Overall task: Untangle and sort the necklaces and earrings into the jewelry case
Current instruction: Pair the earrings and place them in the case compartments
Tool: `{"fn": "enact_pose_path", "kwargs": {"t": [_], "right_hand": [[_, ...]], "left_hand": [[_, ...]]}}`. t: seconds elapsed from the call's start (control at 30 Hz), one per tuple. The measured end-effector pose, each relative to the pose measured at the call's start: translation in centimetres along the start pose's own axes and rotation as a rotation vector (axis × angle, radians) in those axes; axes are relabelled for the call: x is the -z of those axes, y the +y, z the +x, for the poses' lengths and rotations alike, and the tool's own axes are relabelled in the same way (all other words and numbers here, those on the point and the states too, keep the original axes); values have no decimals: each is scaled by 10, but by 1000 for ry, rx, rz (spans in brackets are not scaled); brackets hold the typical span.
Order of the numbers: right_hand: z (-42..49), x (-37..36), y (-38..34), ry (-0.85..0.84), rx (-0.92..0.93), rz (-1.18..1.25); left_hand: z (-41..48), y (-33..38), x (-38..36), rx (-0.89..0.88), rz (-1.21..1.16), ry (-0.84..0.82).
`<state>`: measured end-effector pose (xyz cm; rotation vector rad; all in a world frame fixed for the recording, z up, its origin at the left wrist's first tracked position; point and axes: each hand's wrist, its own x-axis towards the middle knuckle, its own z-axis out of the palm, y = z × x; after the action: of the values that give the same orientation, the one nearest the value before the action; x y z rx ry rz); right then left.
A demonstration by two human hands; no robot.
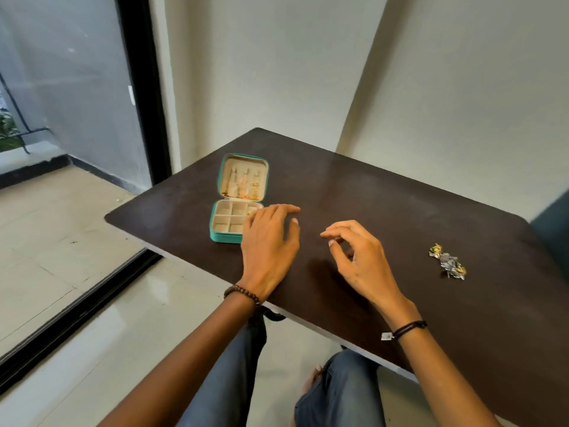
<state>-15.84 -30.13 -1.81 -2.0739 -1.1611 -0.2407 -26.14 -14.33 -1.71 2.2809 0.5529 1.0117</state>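
A teal jewelry case [217, 235] lies open on the dark table [385, 204]. Its beige lid holds gold and pale chains hanging in a row; its base has several small beige compartments. My left hand [269, 248] hovers over the case's right edge, fingers relaxed and spread, holding nothing. My right hand [360, 260] is just to its right above the table, fingers loosely curled, thumb and forefinger near each other; I cannot tell whether something tiny is pinched between them. A small heap of gold and silver earrings [448, 261] lies on the table far to the right.
The table stands against a cream wall. A dark-framed glass door [144, 87] and tiled floor are on the left. My knees in jeans are below the table's near edge. A teal seat edge [551, 238] shows at the far right.
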Motion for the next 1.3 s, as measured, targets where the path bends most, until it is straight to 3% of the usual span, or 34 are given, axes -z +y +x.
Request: {"fn": "enact_pose_path", "kwargs": {"t": [0.27,0.5,0.67,0.93,1.3], "right_hand": [[-33,68,54,99,-122,-101],[-42,119,115,220,-342,-233],[-33,132,155,210,-515,-318],[-12,120,174,137,-582,-282],[-18,122,172,282,-468,-104]], "left_hand": [[-14,68,-84,-85,-137,-294],[0,107,-144,-73,-219,-584],[22,117,-179,-79,-232,-722],[46,112,-212,-131,-214,-681],[54,109,-225,-68,-471,-652]]}}
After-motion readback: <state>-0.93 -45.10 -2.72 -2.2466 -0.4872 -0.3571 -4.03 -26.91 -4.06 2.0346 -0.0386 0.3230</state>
